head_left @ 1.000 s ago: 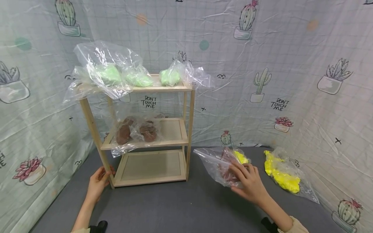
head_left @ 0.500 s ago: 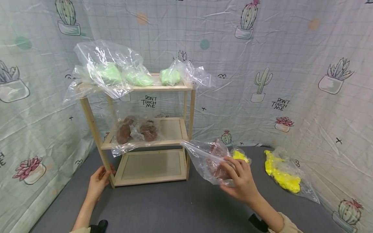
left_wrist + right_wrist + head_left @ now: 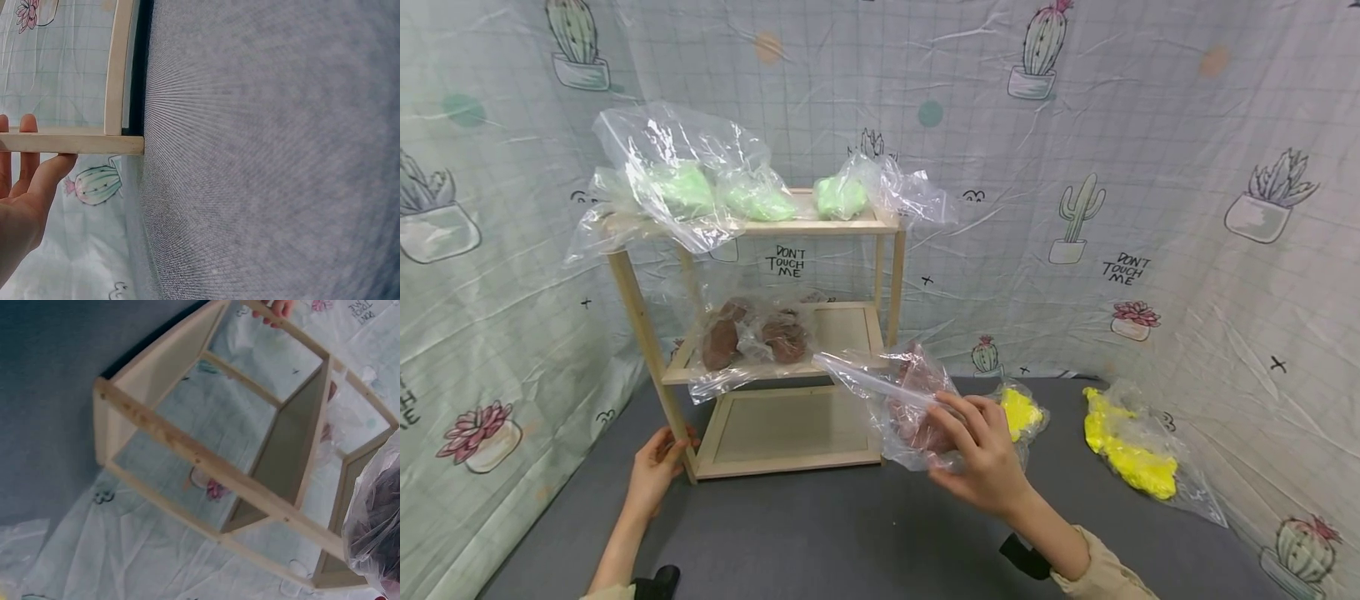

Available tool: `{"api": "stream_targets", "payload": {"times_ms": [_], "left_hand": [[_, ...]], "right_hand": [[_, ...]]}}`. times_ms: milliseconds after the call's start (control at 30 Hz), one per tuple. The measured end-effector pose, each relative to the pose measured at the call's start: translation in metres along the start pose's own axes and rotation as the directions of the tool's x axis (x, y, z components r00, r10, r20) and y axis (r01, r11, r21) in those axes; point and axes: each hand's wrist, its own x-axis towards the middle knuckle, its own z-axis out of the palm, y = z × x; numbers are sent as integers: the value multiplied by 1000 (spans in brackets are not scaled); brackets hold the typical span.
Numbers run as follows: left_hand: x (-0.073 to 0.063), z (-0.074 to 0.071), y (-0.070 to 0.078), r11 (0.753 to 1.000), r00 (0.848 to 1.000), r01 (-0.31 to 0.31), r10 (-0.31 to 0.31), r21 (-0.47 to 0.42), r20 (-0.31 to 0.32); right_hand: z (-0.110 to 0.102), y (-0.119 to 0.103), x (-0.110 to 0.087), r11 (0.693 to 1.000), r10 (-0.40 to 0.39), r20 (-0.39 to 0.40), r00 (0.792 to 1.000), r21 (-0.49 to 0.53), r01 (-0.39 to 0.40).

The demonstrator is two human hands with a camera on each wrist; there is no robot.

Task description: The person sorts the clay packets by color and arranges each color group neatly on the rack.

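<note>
My left hand grips the front left leg of a small wooden shelf rack near its foot. In the left wrist view its fingers and thumb lie on opposite sides of the wooden leg. My right hand pinches a clear zip bag with a reddish-brown lump, held up in front of the rack's lower right side. The bag's zip edge points left and overlaps the middle shelf's front corner. In the right wrist view the bagged lump shows at the right edge, while the right hand's fingers are hidden.
Bagged pale green lumps lie along the top shelf. Two bagged brown lumps sit on the middle shelf, toward the left. A bagged yellow lump lies behind my right hand, and a longer bagged yellow piece lies farther right.
My right hand has carried the bag with the reddish-brown lump left and slightly up, to the rack's right side, away from the yellow lump. The left hand keeps its grip on the leg.
</note>
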Motion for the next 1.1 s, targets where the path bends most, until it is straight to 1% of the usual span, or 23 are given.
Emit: {"api": "stream_targets", "payload": {"times_ms": [200, 300, 533, 733, 867, 967, 1100], "left_hand": [[1, 0, 2, 1000, 1000, 16, -16, 5, -4], [1, 0, 1, 1000, 1000, 20, -20, 7, -5], [2, -1, 0, 999, 1000, 27, -27, 20, -3], [1, 0, 1, 998, 999, 43, -43, 51, -9], [0, 0, 2, 997, 999, 49, -48, 65, -17], [-1, 0, 2, 997, 998, 55, -54, 59, -20], [-1, 0, -1, 997, 999, 50, -49, 57, -22]], "right_hand": [[11, -5, 17, 999, -40, -18, 999, -7, 40], [19, -6, 26, 999, -40, -9, 999, -28, 40], [39, -10, 46, 995, 16, 33, 999, -102, -12], [60, -14, 65, 979, 29, 56, 998, -201, -17], [73, -15, 76, 966, 68, 87, 994, -253, -44], [82, -14, 81, 959, 104, 110, 988, -275, -70], [95, -11, 88, 957, 133, 123, 983, -275, -95]]}}
